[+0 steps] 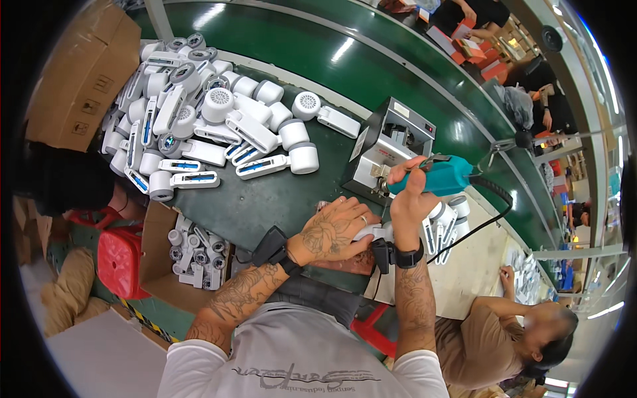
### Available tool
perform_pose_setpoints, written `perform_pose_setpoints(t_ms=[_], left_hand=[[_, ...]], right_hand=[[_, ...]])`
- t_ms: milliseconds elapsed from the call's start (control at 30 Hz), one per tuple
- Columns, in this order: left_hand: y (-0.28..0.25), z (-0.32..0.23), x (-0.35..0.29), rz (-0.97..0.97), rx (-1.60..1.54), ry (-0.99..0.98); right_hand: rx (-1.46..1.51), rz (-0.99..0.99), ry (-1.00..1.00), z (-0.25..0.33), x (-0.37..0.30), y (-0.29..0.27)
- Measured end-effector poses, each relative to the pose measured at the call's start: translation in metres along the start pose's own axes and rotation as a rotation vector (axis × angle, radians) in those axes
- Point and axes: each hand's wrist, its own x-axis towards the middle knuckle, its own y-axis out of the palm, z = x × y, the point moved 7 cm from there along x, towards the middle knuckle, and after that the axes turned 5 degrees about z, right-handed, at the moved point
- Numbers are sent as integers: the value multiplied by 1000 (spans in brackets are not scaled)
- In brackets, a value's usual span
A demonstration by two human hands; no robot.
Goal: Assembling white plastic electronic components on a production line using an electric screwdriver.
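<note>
My right hand (410, 202) is wrapped round a teal electric screwdriver (441, 174), its tip pointing left at the front of a silver and black screw feeder (363, 154). My left hand (335, 229) lies over a white part (371, 232) on a reddish mat (345, 264), fingers curled against it; most of the part is hidden. Beyond my left hand is a large pile of white handheld fan bodies (252, 132) with round heads and open handles showing blue inside. A few more white bodies (446, 222) lie right of my right wrist.
A black cord (501, 215) loops from the screwdriver. An open carton (162, 259) of white parts stands lower left, near a red stool (119, 259). Green conveyor belts (298, 40) run behind the bench. A co-worker (488, 341) sits at the right.
</note>
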Motion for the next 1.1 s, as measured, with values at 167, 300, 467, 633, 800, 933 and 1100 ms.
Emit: perform_pose_setpoints(t_ms=[167, 300, 467, 633, 800, 933, 1100], left_hand=[[-5, -5, 1, -5, 10, 24], [-7, -2, 2, -7, -16, 0], [-9, -5, 4, -37, -13, 33], [-11, -4, 4, -33, -46, 16], [-11, -6, 4, 0, -54, -1], [-10, -9, 7, 2, 1, 21], [-13, -12, 15, 48, -17, 23]], right_hand=[[-47, 2, 87, -2, -5, -1], [4, -69, 216, 10, -18, -1], [13, -106, 257, 45, -46, -22], [-116, -66, 259, 48, -62, -25], [-115, -81, 252, 43, -68, -28], [-32, -108, 299, 29, -79, -36], [23, -113, 276, 29, -75, -35]])
